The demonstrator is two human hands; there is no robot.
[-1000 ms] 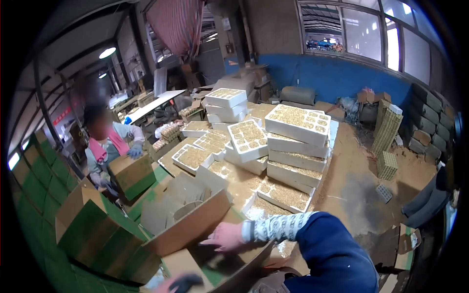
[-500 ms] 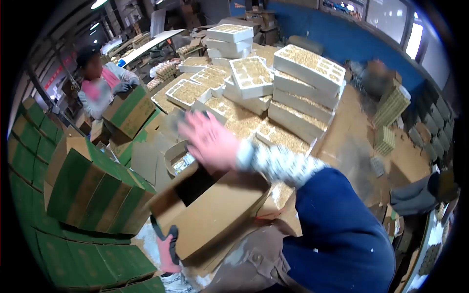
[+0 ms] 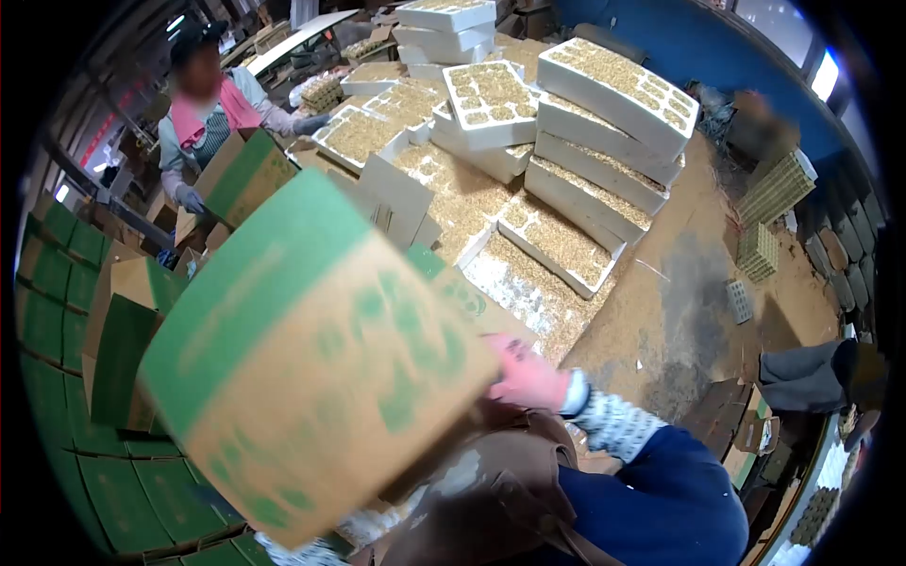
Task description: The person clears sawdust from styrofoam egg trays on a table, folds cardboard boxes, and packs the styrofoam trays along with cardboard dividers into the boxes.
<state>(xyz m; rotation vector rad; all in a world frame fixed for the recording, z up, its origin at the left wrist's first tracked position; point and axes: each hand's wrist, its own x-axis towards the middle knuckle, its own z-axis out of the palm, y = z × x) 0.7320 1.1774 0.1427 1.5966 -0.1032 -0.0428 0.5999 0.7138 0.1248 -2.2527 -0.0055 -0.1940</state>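
A brown-and-green cardboard box (image 3: 321, 349), tilted and slightly blurred, fills the space in front of me. My right hand (image 3: 528, 375), in a pink glove, is closed on the box's right edge. Below the box, only the patterned sleeve (image 3: 297, 552) of my left arm shows; the box hides that hand and its fingers. Behind the raised box, a grey-white carton flap (image 3: 392, 198) stands up near the white trays.
White foam trays (image 3: 613, 90) of golden grainy material are stacked on the table. More green boxes (image 3: 66, 387) line the left. Across from me, a person (image 3: 212, 123) handles another box (image 3: 250, 174). Yellowish egg-tray stacks (image 3: 774, 189) stand at right.
The cardboard box has been raised and turned, so its printed side faces me. My right hand has moved down and right onto its edge. The left hand has become hidden.
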